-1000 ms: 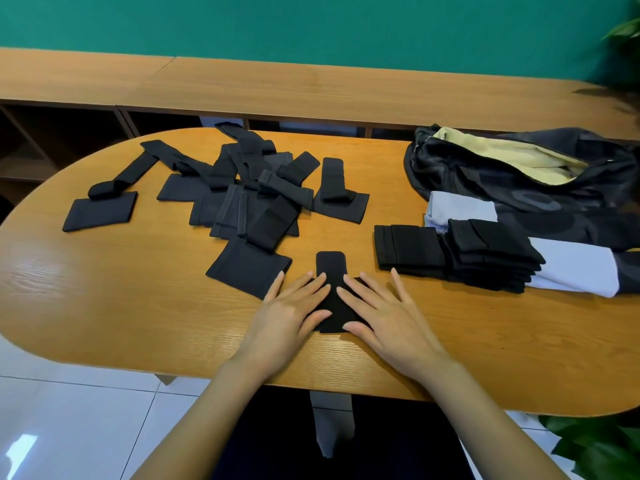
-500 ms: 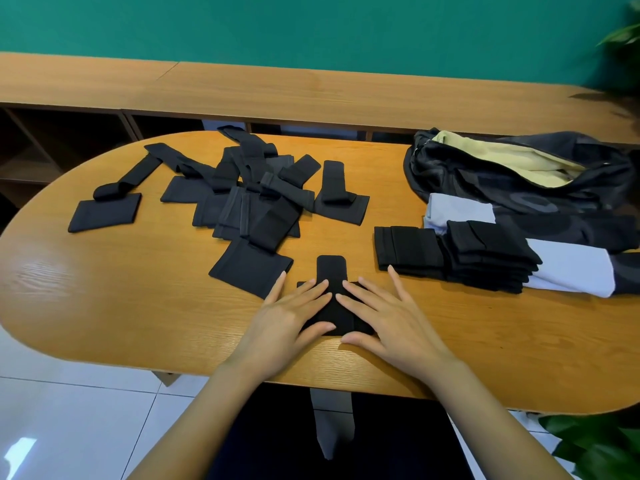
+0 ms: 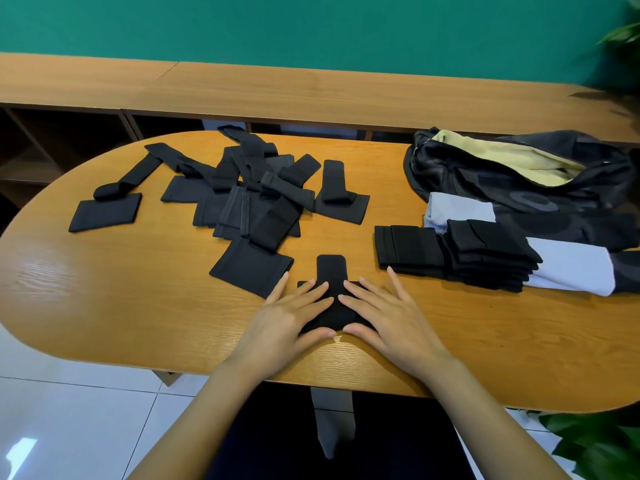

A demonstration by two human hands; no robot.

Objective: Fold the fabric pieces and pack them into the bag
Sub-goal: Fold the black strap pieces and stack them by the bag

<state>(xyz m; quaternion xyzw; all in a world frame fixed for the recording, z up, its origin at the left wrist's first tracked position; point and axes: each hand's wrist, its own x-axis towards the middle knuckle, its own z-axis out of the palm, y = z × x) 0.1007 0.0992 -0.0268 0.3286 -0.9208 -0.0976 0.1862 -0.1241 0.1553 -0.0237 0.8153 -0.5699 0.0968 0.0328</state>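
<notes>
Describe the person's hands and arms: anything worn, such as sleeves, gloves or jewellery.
The left hand and right hand are bare, with no gloves or rings. Neither wrist carries a watch or bracelet. The left forearm and right forearm are uncovered down to the picture's lower edge, so no sleeve shows. The fingernails look plain and unpainted.

Left hand (image 3: 287, 320) and right hand (image 3: 388, 317) lie side by side on one piece (image 3: 330, 271) at the near edge of the table (image 3: 104, 306). A loose pile (image 3: 249, 202) spreads behind and to the left. A folded stack (image 3: 485, 258) sits to the right, in front of the bag (image 3: 519, 178).
</notes>
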